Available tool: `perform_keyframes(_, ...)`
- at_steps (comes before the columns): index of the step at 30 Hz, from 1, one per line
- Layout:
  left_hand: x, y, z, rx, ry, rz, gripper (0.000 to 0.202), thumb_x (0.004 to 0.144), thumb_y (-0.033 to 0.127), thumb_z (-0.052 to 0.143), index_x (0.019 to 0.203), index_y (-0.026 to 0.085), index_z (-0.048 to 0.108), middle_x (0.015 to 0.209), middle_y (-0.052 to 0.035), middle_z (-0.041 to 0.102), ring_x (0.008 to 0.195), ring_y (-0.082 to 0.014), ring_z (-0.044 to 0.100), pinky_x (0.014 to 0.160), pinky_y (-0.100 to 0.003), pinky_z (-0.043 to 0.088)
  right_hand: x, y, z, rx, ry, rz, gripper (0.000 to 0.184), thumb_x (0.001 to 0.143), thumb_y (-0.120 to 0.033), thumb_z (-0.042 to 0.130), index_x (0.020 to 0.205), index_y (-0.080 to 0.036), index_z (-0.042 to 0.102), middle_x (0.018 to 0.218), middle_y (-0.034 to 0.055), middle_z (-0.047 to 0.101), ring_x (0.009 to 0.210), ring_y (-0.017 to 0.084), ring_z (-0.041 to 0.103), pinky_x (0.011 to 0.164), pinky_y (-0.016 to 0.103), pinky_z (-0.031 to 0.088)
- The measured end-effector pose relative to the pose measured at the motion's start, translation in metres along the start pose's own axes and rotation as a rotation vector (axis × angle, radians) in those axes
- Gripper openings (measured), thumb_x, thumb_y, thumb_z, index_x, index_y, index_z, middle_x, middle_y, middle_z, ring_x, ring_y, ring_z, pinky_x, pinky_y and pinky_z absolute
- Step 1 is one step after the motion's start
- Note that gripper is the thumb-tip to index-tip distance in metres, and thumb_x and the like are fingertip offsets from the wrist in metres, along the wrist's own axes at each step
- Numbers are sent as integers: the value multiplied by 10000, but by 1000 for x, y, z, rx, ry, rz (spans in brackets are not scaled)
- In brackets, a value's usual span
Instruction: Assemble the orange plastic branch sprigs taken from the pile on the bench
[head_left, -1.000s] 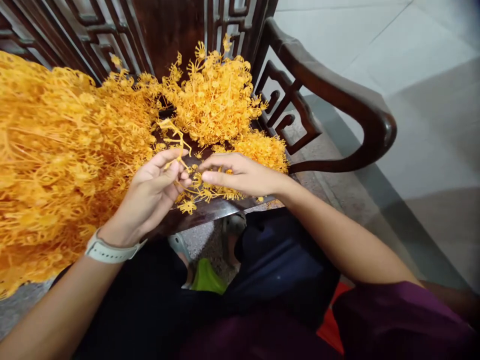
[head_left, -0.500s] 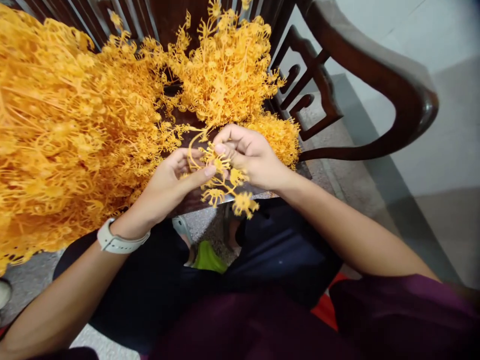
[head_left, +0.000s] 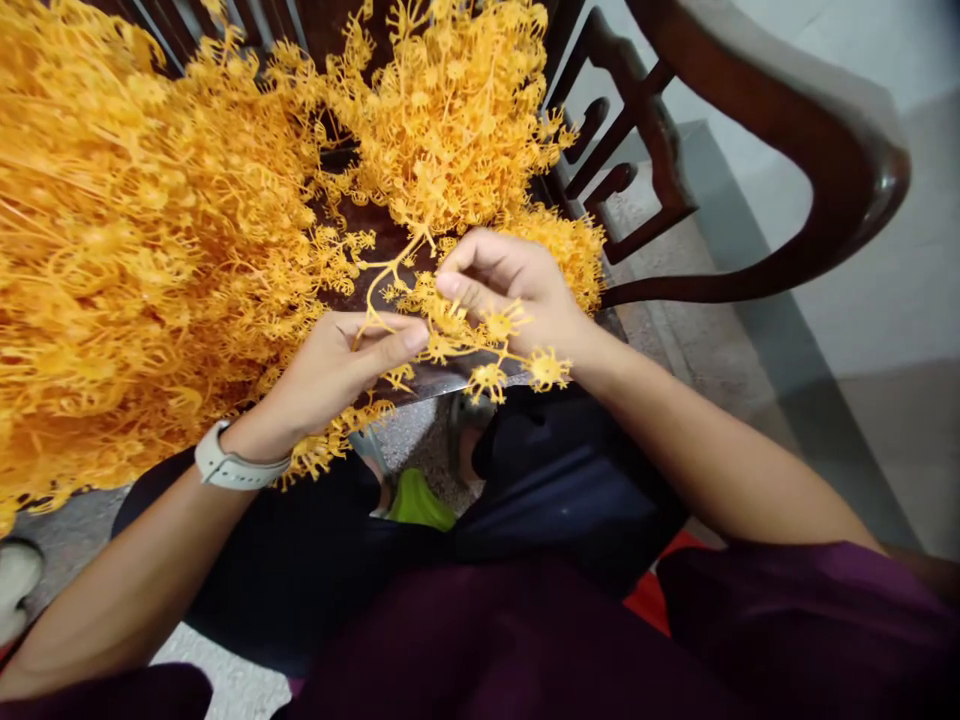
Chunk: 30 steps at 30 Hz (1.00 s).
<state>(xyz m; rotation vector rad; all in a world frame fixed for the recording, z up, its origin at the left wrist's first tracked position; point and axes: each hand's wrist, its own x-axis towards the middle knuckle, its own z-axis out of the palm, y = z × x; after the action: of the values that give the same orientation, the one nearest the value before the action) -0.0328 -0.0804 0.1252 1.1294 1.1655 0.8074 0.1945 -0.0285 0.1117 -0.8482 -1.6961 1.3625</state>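
Note:
My left hand [head_left: 351,362] pinches a yellow-orange plastic flower stem [head_left: 457,348] between thumb and fingers. The stem branches toward the right into small spiky heads. My right hand [head_left: 517,290] has thumb and forefinger closed on a small flower head at this stem, just right of my left fingertips. A curved branch loops up from my left hand. Beyond my hands stands a dense bunch of the same plastic flowers [head_left: 457,130], and a much larger heap [head_left: 150,240] fills the left side.
The flowers lie on a dark wooden bench seat [head_left: 439,378] with a slatted back. A curved wooden armrest [head_left: 817,200] rises at the right. A smaller flower clump [head_left: 574,255] sits beside it. Below, a green object [head_left: 420,500] shows between my legs.
The stem's spiky heads have swung to the right and slightly up. My right hand has shifted a little right. More yellow flower sprigs now show below my left wrist.

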Motion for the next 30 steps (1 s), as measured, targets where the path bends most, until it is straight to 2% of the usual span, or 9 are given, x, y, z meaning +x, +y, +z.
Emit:
perform_keyframes(2, 1, -2, 2, 42, -92, 12, 335, 823, 529, 961, 779, 214, 857, 632, 7, 604, 523, -99, 394, 493, -252, 312, -3, 1, 9, 14, -31, -30, 458, 1029, -630, 750, 939, -200, 623, 886, 13, 605, 816, 153, 533, 708, 298, 446)
perform_keyframes(6, 3, -9, 6, 108, -108, 41, 272, 857, 454, 945, 741, 223, 863, 624, 2, 650, 529, -106, 418, 507, -254, 308, -6, 8, 22, 113, -99, -36, 462, 1023, -595, 780, 888, -182, 623, 856, 3, 605, 791, 137, 531, 718, 295, 441)
perform_keyframes(11, 4, -6, 0, 119, -157, 116, 180, 889, 369, 914, 783, 228, 879, 775, -56, 782, 706, -186, 660, 663, -285, 520, -4, 10, 16, 334, -244, 122, 474, 1038, -610, 760, 923, -189, 574, 776, -38, 582, 651, 102, 528, 608, 257, 423)
perform_keyframes(13, 4, -3, -5, 87, -250, 139, 180, 930, 361, 883, 797, 240, 876, 768, -52, 767, 747, -193, 686, 722, -290, 548, -3, 9, 11, 399, -362, 148, 468, 1049, -598, 756, 939, -179, 580, 799, -34, 592, 668, 94, 558, 611, 238, 442)
perform_keyframes(17, 4, 0, -13, -2, -414, 168, 337, 989, 458, 828, 754, 217, 816, 685, -33, 671, 659, -163, 605, 662, -276, 497, -4, 13, 11, 571, -537, 219, 456, 1055, -591, 756, 998, -174, 580, 839, -22, 628, 666, 80, 574, 602, 219, 445)
perform_keyframes(22, 3, -4, -20, -64, -537, 166, 476, 1022, 502, 763, 683, 185, 659, 636, -12, 541, 618, -145, 492, 590, -281, 400, -3, 18, 21, 736, -575, 197, 477, 1022, -596, 796, 948, -169, 598, 802, -17, 599, 684, 100, 606, 642, 245, 451)
perform_keyframes(25, 0, -9, -26, -146, -681, 179, 439, 1022, 555, 729, 750, 216, 672, 665, -19, 529, 697, -191, 531, 656, -316, 446, 0, 8, 12, 762, -468, 105, 481, 1023, -603, 785, 925, -194, 552, 832, -31, 535, 718, 113, 599, 686, 275, 465)
perform_keyframes(27, -2, -12, -28, -170, -601, 156, 387, 1042, 537, 711, 796, 240, 694, 698, -21, 545, 722, -200, 545, 666, -321, 459, 3, 1, -7, 592, -348, 49, 453, 1045, -600, 756, 957, -209, 545, 847, -32, 538, 717, 113, 575, 688, 280, 455)
perform_keyframes(30, 1, -15, -25, -77, -342, 127, 296, 1029, 519, 761, 879, 264, 783, 844, -45, 657, 789, -198, 593, 681, -305, 475, 6, 2, -48, 79, -214, -24, 431, 1043, -575, 759, 940, -186, 607, 867, -11, 578, 768, 120, 540, 754, 297, 452)
